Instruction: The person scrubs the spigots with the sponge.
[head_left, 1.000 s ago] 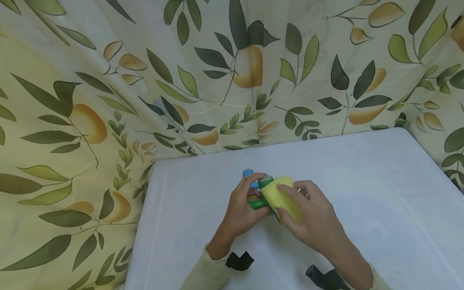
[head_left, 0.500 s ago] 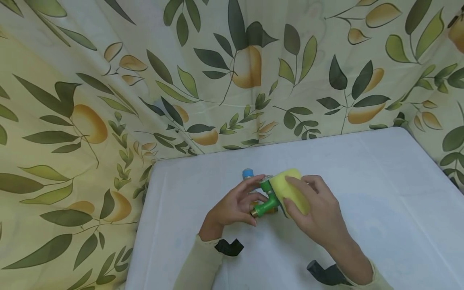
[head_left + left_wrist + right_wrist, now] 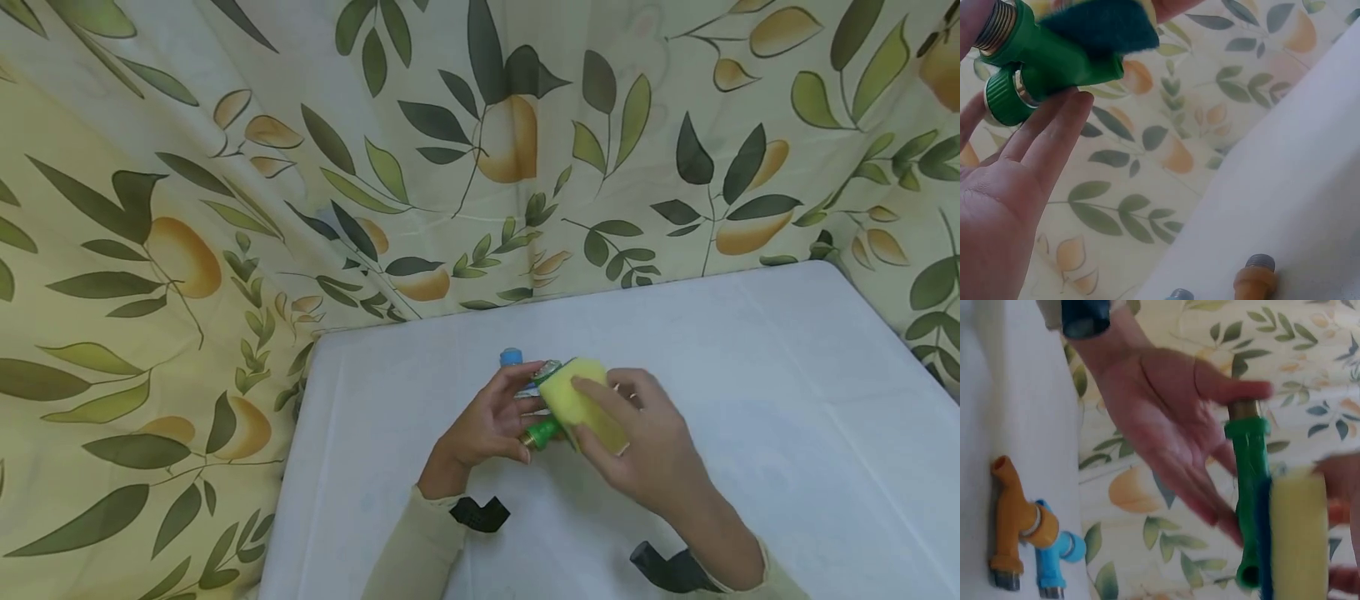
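A green plastic tap (image 3: 1054,69) with a brass-coloured threaded end is held up over the table by my left hand (image 3: 476,429). The thumb is at the threaded end and the fingertips lie along the far side. My right hand (image 3: 648,442) pinches a sponge (image 3: 588,404), yellow foam on one face and dark green scouring pad on the other. In the right wrist view, the scouring side of the sponge (image 3: 1297,537) lies against the tap's body (image 3: 1250,462). From the head view, the sponge hides much of the tap.
An orange tap (image 3: 1013,522) and a blue tap (image 3: 1054,562) lie side by side on the white-covered table (image 3: 750,375), beyond my left hand. A leaf-and-fruit patterned curtain (image 3: 450,167) hangs behind the table and along its left side.
The sponge in my right hand shifted right, then came back left over the tap. My left hand swung left and the tap turned in it, its threaded end now towards the thumb.
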`<state>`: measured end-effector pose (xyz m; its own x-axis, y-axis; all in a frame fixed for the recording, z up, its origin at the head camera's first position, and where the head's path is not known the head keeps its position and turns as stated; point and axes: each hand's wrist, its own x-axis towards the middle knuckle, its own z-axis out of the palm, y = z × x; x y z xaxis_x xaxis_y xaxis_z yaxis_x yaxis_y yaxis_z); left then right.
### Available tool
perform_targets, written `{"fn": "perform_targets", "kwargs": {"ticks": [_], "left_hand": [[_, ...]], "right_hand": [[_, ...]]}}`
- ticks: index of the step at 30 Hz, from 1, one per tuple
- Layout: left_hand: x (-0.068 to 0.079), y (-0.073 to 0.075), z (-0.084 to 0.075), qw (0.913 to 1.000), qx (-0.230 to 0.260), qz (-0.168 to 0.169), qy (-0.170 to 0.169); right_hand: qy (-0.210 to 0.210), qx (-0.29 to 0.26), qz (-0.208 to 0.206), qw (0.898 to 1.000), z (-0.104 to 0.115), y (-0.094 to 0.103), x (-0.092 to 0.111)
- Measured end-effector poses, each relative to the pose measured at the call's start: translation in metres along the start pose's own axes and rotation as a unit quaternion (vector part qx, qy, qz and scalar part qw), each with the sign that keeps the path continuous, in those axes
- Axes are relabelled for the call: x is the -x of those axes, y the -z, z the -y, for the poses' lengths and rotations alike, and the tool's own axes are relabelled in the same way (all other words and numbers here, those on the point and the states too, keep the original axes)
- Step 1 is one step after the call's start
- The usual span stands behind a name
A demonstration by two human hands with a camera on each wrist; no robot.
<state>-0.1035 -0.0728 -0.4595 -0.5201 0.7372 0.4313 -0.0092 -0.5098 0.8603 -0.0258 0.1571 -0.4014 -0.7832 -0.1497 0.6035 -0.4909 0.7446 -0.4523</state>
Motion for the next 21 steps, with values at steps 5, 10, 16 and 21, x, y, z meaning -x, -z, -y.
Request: {"fn": "perform_targets", "kwargs": {"ticks": [5, 10, 16, 21], "left_hand": [[-0.0009, -0.0008, 0.0005, 0.9999, -0.005, -0.006, -0.014], [-0.0017, -0.0020, 0.0006, 0.9993, -0.016, -0.019, -0.029], [-0.0017, -0.0029, 0.0017, 0.9960, -0.049, -0.066, -0.035], [-0.0023, -0.0024, 0.0010, 0.9933, -0.067, -0.085, -0.041]], "right_hand": [[-0.016, 0.003, -0.011, 1.000, 0.0006, -0.0011, 0.0024], [0.022, -0.021, -0.004, 1.000, 0.0026, -0.0054, 0.0057], [0.032, -0.060, 0.027, 0.997, 0.0001, -0.0078, 0.0058], [0.034, -0.112, 0.040, 0.992, -0.0034, -0.0086, 0.0058]]}}
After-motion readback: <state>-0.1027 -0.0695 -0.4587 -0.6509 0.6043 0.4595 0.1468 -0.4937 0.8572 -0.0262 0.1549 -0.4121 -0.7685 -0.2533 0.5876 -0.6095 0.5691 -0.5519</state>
